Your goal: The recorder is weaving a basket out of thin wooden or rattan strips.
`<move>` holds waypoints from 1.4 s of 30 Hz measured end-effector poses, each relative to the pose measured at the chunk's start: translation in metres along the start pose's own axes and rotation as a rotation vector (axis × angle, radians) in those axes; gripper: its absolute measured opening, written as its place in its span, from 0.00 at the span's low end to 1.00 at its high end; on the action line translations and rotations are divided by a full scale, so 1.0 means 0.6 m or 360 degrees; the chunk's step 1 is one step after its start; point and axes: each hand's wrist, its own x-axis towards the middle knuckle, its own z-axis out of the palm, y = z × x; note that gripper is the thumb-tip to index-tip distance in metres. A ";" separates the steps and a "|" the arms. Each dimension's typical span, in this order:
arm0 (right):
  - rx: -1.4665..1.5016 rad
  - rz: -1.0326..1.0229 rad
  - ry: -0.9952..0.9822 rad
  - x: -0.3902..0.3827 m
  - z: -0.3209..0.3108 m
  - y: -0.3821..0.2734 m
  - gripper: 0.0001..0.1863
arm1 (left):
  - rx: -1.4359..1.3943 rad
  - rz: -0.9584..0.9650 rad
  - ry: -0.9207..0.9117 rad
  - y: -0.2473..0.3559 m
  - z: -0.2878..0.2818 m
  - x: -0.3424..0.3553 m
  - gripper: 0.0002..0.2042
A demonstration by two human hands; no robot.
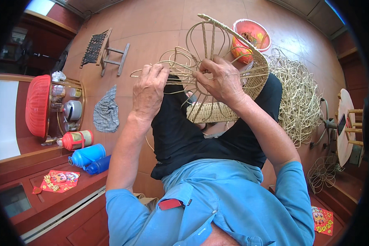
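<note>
A partly woven frame of straw-coloured cord rests over my lap and knees, with thin looped ribs meeting near its middle and a thick woven band along its right and lower sides. My left hand is closed round several strands of straw cord at the frame's left, a loop sticking out past the fingers. At the frame's middle, my right hand pinches cord where the ribs meet; its fingertips partly hide what lies between them. More loose cord loops stand behind my left hand.
A big heap of loose cord lies on the floor at right. Beyond the frame stands a red bucket. At left are a small wooden stool, a grey cloth, a red basket and blue flasks. A round wooden stool is far right.
</note>
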 end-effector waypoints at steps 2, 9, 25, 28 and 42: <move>-0.0005 -0.0002 0.0006 -0.001 0.001 -0.001 0.14 | 0.0064 0.0040 -0.0095 -0.002 -0.010 0.005 0.17; 0.0047 0.0000 -0.0013 -0.002 0.002 0.001 0.14 | -0.0257 0.0175 -0.0253 -0.021 -0.018 0.027 0.18; 0.0044 -0.0039 -0.0027 -0.001 -0.004 -0.002 0.13 | -0.0606 0.0236 -0.0148 -0.024 -0.021 0.031 0.12; 0.0039 -0.0055 0.0006 -0.001 0.003 0.003 0.13 | -0.0557 0.0197 -0.0187 -0.022 -0.022 0.031 0.11; 0.0036 -0.0096 0.0009 -0.003 0.002 0.007 0.15 | -0.0075 0.0552 0.0250 -0.028 0.006 0.001 0.14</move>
